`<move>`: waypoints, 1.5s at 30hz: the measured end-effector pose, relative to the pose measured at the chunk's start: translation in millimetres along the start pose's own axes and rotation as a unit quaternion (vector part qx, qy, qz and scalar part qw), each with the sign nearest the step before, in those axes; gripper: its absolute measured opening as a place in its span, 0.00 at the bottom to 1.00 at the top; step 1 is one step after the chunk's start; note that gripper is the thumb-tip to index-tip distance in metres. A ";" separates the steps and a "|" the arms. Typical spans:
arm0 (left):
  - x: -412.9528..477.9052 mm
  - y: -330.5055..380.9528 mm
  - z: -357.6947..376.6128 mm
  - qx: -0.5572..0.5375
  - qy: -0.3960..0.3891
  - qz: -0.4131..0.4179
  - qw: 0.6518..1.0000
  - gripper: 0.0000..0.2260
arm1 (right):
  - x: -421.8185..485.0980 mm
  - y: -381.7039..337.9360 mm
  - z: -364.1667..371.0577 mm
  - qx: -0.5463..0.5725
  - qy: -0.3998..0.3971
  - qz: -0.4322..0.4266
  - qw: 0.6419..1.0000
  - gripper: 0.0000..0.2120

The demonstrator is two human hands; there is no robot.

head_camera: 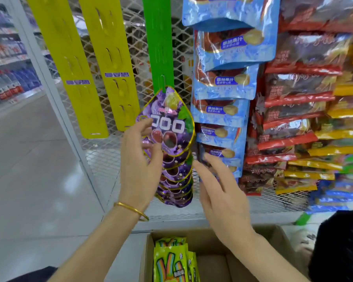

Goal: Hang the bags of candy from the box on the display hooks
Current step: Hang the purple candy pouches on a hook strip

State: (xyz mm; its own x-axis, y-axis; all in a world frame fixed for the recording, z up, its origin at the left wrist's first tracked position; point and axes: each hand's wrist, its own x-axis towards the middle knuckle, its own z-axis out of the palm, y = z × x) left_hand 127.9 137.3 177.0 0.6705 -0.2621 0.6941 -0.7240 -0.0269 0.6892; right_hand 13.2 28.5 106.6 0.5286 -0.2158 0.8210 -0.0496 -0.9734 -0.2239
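Observation:
Several purple grape candy bags [169, 127] hang in a column on a green display strip [159, 43]. My left hand [140, 161] touches the left edge of the top bags, fingers loosely bent, thumb near the front of a bag. My right hand [218, 188] is spread out just right of the column, fingers straight and not clearly touching anything. Below, an open cardboard box [212, 237] holds green bags of rainbow candy [169, 261] standing upright at its left side.
Two yellow strips [69, 64] with bare hooks hang left of the green one on a wire mesh panel [102, 157]. Blue bags [228, 82] and red and yellow bags [293, 119] fill the strips on the right. A person's dark hair [340, 247] shows at the lower right.

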 end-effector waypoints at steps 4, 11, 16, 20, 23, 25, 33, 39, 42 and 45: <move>-75.5 -27.0 10.8 -0.019 -0.059 -0.059 0.996 0.19 | -72.2 39.3 12.7 0.021 -0.154 0.044 0.987 0.26; -141.3 -78.5 43.6 0.016 -0.268 -0.191 0.944 0.15 | -233.9 122.4 59.9 -0.025 -0.550 0.359 0.754 0.17; -152.2 -96.6 45.9 0.040 -0.302 -0.252 0.919 0.14 | -288.0 110.9 73.0 0.046 -0.638 0.455 0.619 0.26; -151.6 -104.3 46.8 0.049 -0.309 -0.283 0.907 0.13 | -322.8 104.6 75.0 0.083 -0.606 0.552 0.567 0.28; -151.0 -106.4 50.3 0.056 -0.317 -0.290 0.901 0.13 | -327.8 102.9 79.3 0.018 -0.570 0.576 0.586 0.34; -151.1 -107.1 52.0 0.055 -0.320 -0.296 0.898 0.13 | -324.3 103.9 81.9 -0.005 -0.564 0.574 0.593 0.35; -151.6 -107.1 50.6 0.045 -0.318 -0.308 0.895 0.13 | -318.5 106.7 76.9 -0.082 -0.560 0.549 0.615 0.08; -150.0 -104.3 49.9 0.048 -0.319 -0.312 0.893 0.12 | -289.0 112.9 74.4 -0.009 -0.411 0.602 0.685 0.06; -148.0 -101.2 52.9 0.064 -0.336 -0.295 0.892 0.11 | -249.5 121.3 71.1 0.136 -0.327 0.625 0.696 0.15; -147.0 -101.5 54.4 0.066 -0.348 -0.297 0.887 0.13 | -189.6 120.2 59.6 0.239 -0.316 0.559 0.729 0.14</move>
State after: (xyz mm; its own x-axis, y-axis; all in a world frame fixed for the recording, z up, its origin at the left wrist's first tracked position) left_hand 94.1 126.1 -6.4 0.7116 -0.6937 -0.1115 -0.3193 -0.4607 0.8281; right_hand -42.4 -43.0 -107.3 0.6759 -0.6275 -0.3864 -0.5278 -0.0463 -0.8481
